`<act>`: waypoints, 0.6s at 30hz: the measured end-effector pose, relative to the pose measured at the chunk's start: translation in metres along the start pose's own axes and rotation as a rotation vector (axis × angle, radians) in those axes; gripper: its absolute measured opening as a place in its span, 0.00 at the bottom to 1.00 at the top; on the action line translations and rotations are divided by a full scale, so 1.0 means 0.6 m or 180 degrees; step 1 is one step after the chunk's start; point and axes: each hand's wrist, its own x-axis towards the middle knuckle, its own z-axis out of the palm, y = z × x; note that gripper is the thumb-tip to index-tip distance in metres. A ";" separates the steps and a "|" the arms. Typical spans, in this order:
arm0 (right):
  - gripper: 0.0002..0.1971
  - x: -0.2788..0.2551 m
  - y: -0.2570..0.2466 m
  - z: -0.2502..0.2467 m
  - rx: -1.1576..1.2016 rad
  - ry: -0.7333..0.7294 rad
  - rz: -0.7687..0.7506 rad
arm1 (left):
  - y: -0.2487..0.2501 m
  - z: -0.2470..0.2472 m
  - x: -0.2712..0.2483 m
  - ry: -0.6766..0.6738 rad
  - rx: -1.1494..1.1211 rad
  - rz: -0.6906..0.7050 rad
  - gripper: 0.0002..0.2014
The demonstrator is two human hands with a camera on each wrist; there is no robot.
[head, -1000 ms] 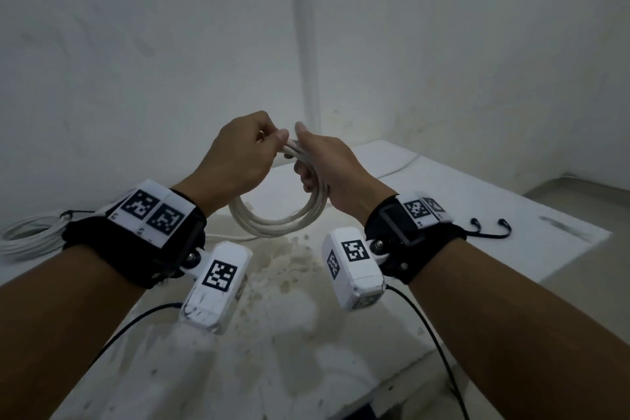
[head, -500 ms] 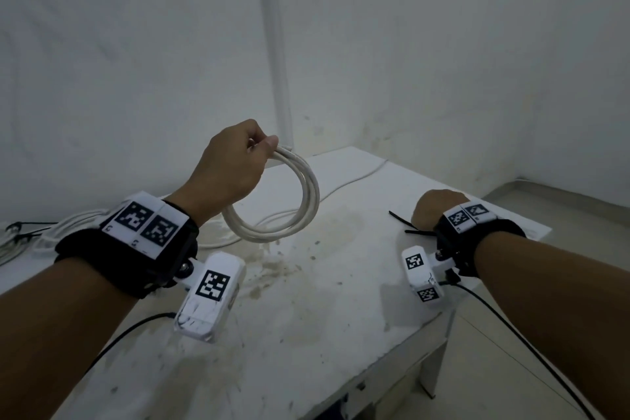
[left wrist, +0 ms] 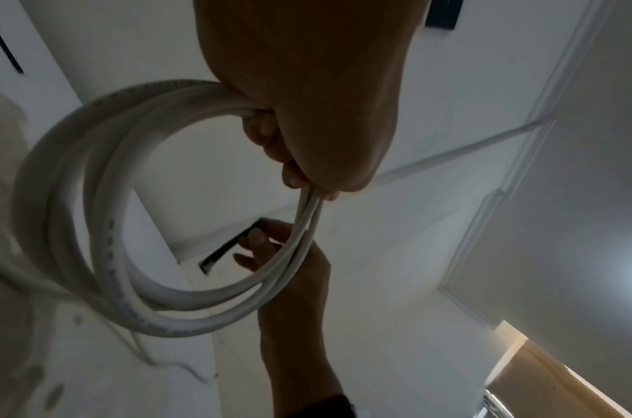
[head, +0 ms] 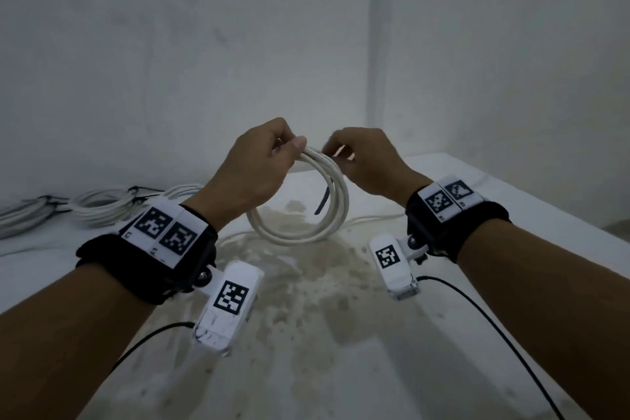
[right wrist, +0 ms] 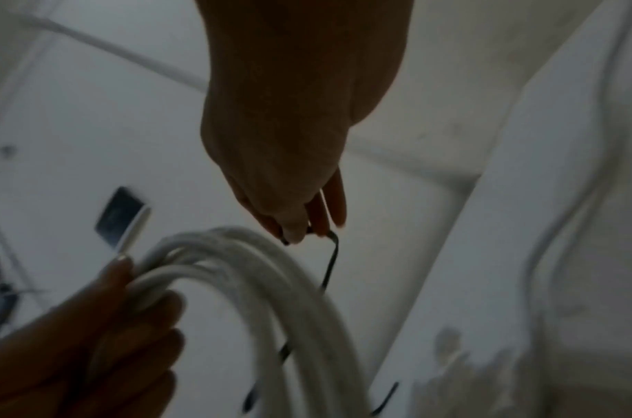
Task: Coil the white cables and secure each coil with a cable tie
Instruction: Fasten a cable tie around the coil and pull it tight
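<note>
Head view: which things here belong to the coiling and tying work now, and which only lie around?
In use:
white cable coil, gripped by left hand
black cable tie, pinched by right hand

Lying about:
finished coils on table
loose white cable

We note that the white cable coil (head: 306, 215) has a smooth, matt plastic jacket with faint printed lettering along it. The cable tie (right wrist: 330, 265) is a thin, dark plastic strip with a slight sheen. The surface (head: 341, 334) is matt white, and we see rough brownish staining across its middle.
</note>
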 end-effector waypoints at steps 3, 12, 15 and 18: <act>0.02 0.056 -0.067 0.064 0.1350 -0.0325 -0.0027 | -0.044 -0.063 -0.009 0.0214 0.0156 -0.0142 0.13; 0.09 0.136 -0.169 0.199 0.3814 -0.0648 0.0551 | -0.150 -0.146 -0.023 0.0600 0.0767 -0.0256 0.13; 0.16 0.146 -0.163 0.211 0.3765 -0.0460 0.0477 | -0.168 -0.141 -0.008 0.0772 0.0598 -0.0299 0.10; 0.17 0.150 -0.151 0.213 0.3555 -0.0261 0.0472 | -0.175 -0.133 0.007 0.0688 0.0467 -0.0342 0.11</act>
